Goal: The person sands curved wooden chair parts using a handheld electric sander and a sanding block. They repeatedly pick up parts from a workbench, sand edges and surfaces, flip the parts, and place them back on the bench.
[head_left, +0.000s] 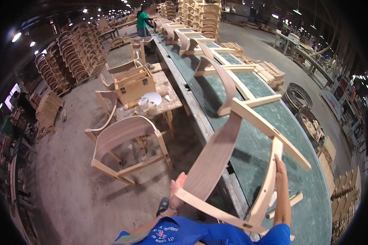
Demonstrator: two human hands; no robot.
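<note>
A chair frame [210, 161] with a wide, curved brown backrest and pale wooden legs lies tilted on the green-topped workbench [249, 157], its backrest jutting over the near left edge. My left hand [177, 194] rests against the outer corner where the backrest meets a pale leg, fingers stretched upward. On the right, my right hand [279, 166] grips the pale cross rail [268, 179] near its far end, some fingers hidden behind the wood. A short loose wooden piece [286, 205] lies on the bench beside my right forearm.
More chair frames [223, 77] line the bench ahead. A finished-looking frame [129, 141] stands on the floor at left, near a small table [169, 92] with a wooden box [135, 85]. A person in green [142, 20] works at the far end. Round bins [298, 96] stand at right.
</note>
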